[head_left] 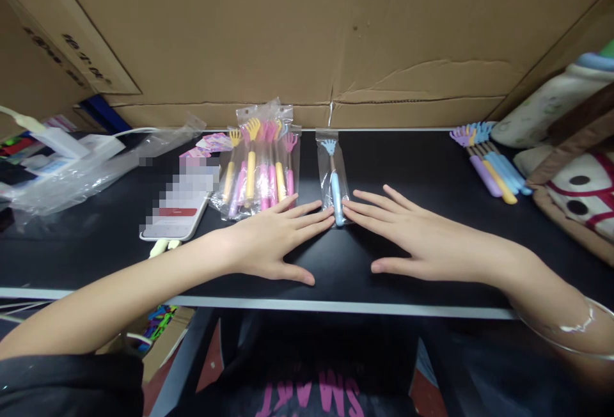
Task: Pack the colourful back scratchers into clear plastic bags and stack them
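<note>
Head view: one bagged blue scratcher [337, 194] lies flat on the black desk [407, 155], hook end toward the cardboard wall [384, 33] & handle toward the person. It's prob. set alone, mid-desk, so both hands get equal reach & it doesn't mix w/ the rest. The bagged pile [251, 171], just L of it, overlaps in clear sleeves, hooks all facing away; stacking that way likely saves room. Bare scratchers [501, 167] sit well apart at far R, also hooks away, presumably so unbagged ones stay sorted from bagged. Phone [185, 203] & pink cards [213, 143] are off L of the pile, maybe to leave the middle free.

Re hands: the single bagged scratcher is btwn them, its handle end right at the fingertips. L hand [268, 238] is palm-down, fingers spread, tips at the sleeve's L edge; R hand [412, 231] mirrors it from the R, tips at the other edge. Both are loose & unclenched, gripping nothing; at most they rest on the plastic, as if steadying or squaring it. Can't tell if L fingers touch the pile's near edge or just pass over it.
</note>
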`<state>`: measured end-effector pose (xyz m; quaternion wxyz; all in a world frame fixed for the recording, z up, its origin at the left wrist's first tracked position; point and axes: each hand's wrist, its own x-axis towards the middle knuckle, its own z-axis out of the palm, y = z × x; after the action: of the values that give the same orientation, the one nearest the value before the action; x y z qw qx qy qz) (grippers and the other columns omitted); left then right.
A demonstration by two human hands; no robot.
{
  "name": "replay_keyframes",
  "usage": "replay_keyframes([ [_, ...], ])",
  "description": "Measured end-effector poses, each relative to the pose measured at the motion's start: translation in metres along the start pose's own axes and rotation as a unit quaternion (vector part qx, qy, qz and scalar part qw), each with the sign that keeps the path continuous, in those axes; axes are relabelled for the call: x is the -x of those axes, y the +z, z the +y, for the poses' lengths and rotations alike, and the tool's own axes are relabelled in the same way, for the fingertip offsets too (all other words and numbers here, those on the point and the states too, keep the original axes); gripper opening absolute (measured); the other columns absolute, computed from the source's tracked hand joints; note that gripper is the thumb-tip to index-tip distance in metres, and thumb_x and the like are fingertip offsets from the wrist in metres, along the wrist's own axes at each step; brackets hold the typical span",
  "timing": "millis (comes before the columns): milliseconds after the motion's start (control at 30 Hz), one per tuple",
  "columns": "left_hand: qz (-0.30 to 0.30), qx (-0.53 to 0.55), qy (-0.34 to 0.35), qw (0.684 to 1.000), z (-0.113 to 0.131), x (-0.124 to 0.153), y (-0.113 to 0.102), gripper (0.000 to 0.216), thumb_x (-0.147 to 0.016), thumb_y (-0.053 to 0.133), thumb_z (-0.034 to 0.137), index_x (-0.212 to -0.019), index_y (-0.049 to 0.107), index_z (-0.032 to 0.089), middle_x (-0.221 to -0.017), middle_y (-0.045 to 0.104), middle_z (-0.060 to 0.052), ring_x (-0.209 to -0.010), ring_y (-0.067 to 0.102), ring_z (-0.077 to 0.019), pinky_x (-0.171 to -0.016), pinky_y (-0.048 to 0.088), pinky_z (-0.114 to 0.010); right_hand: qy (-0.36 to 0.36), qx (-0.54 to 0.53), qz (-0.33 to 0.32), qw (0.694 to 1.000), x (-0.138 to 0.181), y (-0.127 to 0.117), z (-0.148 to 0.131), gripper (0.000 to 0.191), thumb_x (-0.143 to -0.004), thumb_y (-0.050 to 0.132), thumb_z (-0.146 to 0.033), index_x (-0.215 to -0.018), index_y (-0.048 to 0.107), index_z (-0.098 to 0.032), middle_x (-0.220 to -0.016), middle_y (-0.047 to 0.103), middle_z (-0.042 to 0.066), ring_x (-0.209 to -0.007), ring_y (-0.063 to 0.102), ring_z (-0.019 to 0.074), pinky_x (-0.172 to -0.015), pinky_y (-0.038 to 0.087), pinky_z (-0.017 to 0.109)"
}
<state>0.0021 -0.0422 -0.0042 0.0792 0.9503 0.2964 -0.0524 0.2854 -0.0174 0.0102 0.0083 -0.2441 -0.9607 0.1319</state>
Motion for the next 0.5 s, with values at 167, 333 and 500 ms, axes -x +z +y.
replay_keyframes([
  [167, -0.005, 0.006, 0.003, 1.0, -0.0003, 0.0001, 0.0004, 0.093, -0.091, 0.047, 0.069, -0.157, 0.013, 0.011, -0.162, 0.017, -0.012, -0.153, 0.01, -0.0266, -0.124, 0.008, -0.053, 0.016, -0.013, -0.041, 0.999, 0.0005, 0.0014, 0.0001, 0.081, -0.093, 0.052, -0.056, -0.158, 0.016, -0.027, -0.161, 0.028, 0.011, -0.149, 0.023, 0.032, -0.119, 0.014, 0.065],
  [333, 0.003, 0.004, 0.007, 1.0, -0.0013, -0.0003, 0.0014, 0.093, -0.092, 0.045, 0.068, -0.158, 0.012, 0.013, -0.162, 0.017, -0.013, -0.153, 0.011, -0.0274, -0.124, 0.009, -0.053, 0.028, -0.023, -0.044, 0.998, 0.0018, 0.0043, 0.0015, 0.08, -0.092, 0.053, -0.056, -0.158, 0.017, -0.028, -0.161, 0.029, 0.01, -0.149, 0.023, 0.0333, -0.118, 0.016, 0.065],
  [500, 0.001, 0.002, 0.006, 1.0, -0.0014, -0.0004, 0.002, 0.093, -0.091, 0.045, 0.069, -0.158, 0.012, 0.013, -0.162, 0.017, -0.013, -0.153, 0.01, -0.0269, -0.124, 0.008, -0.051, 0.032, -0.008, -0.047, 0.998, 0.0038, 0.0049, 0.0011, 0.078, -0.093, 0.051, -0.056, -0.158, 0.02, -0.026, -0.16, 0.031, 0.01, -0.15, 0.019, 0.035, -0.117, 0.016, 0.069],
])
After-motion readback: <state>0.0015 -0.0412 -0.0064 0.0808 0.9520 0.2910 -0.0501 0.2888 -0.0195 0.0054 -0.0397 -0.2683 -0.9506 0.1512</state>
